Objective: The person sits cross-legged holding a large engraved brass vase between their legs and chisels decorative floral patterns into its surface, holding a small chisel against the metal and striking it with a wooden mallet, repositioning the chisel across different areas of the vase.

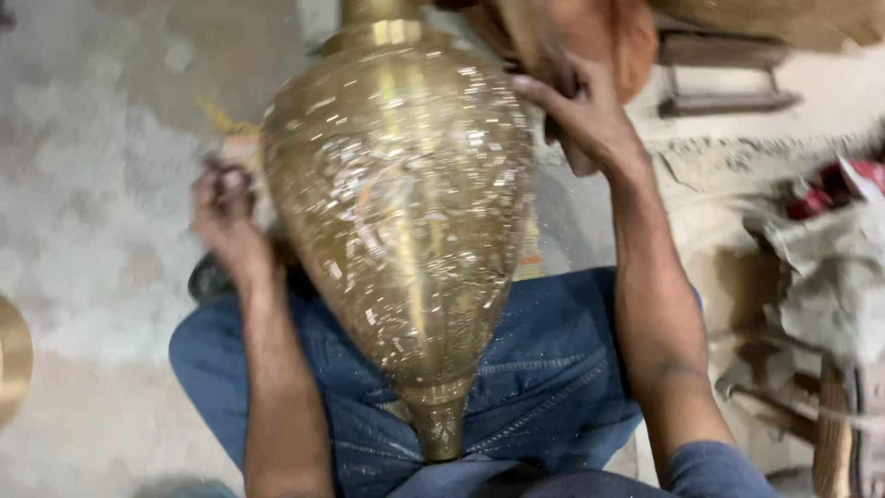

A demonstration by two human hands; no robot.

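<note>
The floor is pale grey concrete (83, 231), dusty and patchy, and a person sits on it with legs in blue jeans (544, 369). At the far left edge a curved piece of golden brass (13, 358) shows only partly. Next comes the left hand (224, 217), blurred, closed around something small and dark that I cannot identify; it is just beside the left flank of the vessel. In the middle lies the large engraved brass vase of teardrop shape (401, 212), its long axis running from the narrow foot at the lap up and away to the wide shoulder and neck. The right hand (581, 115) rests on the upper right shoulder with fingers spread, steadying it, so this hand is the closer one to the neck. At the far right lie grey cloths (830, 267) and a red object (830, 189).
</note>
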